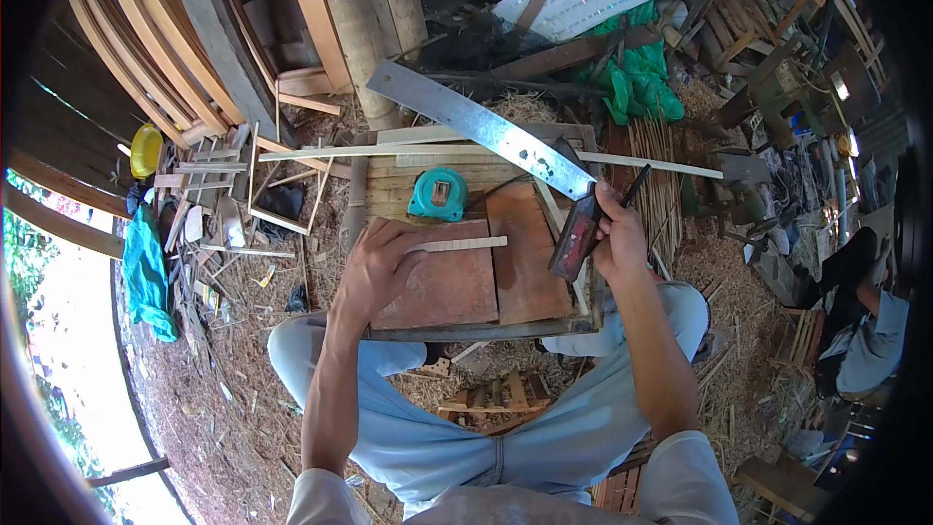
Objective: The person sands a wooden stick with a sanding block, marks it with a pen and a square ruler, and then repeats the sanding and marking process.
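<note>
My left hand is closed on the left end of a short pale wooden strip with fine cross lines on it. The strip lies over a reddish-brown board on the low worktable. In my right hand is a try square, its dark reddish stock gripped and its wide metal blade slanting up to the left above the table. A thin black stick, perhaps a pen, pokes out between the same fingers. A teal tape measure rests just beyond my left hand.
Long thin wooden strips cross the table's far side and overhang it. Curved timber pieces lean at the upper left. A green plastic sheet lies at the back. Another person sits at the right. Shavings cover the floor.
</note>
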Demonstrator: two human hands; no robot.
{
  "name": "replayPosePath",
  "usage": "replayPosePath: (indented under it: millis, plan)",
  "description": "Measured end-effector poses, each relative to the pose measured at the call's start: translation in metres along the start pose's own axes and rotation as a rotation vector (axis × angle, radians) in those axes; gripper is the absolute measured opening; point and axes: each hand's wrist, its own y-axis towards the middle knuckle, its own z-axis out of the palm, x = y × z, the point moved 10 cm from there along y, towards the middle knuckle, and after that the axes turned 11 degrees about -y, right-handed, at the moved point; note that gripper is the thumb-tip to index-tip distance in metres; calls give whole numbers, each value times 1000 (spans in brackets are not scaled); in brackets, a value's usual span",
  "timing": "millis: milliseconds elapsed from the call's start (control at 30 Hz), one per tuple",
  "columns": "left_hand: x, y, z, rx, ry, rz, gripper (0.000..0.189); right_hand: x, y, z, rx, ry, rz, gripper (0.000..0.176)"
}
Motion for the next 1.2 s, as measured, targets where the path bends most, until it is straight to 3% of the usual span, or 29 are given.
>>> replayPosePath:
  millis: [267,800,1200]
  plan:
    - [4,-3,1,53,38,-33,33,-1,5,-4,-21,59,-3,31]
    - [4,0,-4,6,-92,-86,26,5,-1,-1,-32,22,-5,21]
    - [-4,-1,14,62,-228,-177,34,4,2,-1,-39,26,-6,20]
